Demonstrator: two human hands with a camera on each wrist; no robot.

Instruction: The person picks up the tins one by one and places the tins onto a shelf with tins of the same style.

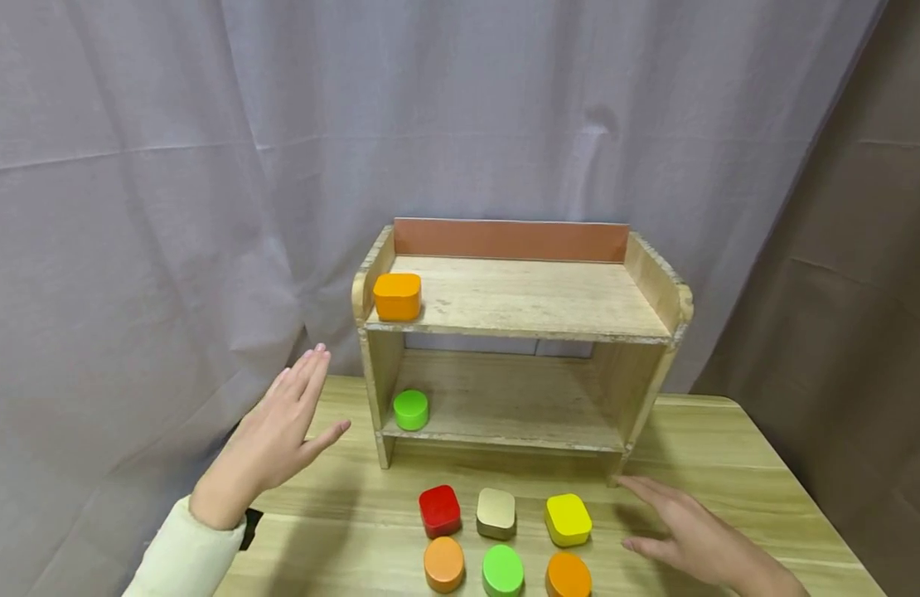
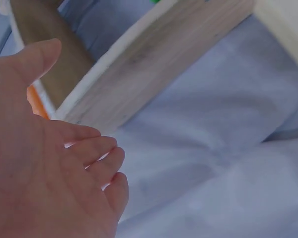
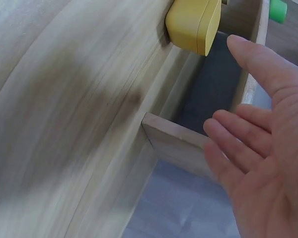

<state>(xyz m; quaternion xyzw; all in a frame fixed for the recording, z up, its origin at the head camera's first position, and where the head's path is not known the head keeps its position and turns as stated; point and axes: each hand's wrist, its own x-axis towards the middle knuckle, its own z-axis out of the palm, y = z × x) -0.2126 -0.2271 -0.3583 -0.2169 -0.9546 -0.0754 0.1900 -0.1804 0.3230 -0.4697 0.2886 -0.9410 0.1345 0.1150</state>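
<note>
My left hand is raised left of a small wooden shelf, fingers extended and holding nothing. Over the table's right side, my right hand stretches its fingers near the shelf's right foot, also holding nothing. Closest to it is a yellow square block. In line with that stand a beige square block and a red square block. The row nearer me has an orange round block, a green round block and another orange round block.
On the shelf's upper board, at the left, sits an orange square block. A green round block occupies the lower board's left end. Grey curtain hangs behind the wooden table, and a darker curtain borders the right.
</note>
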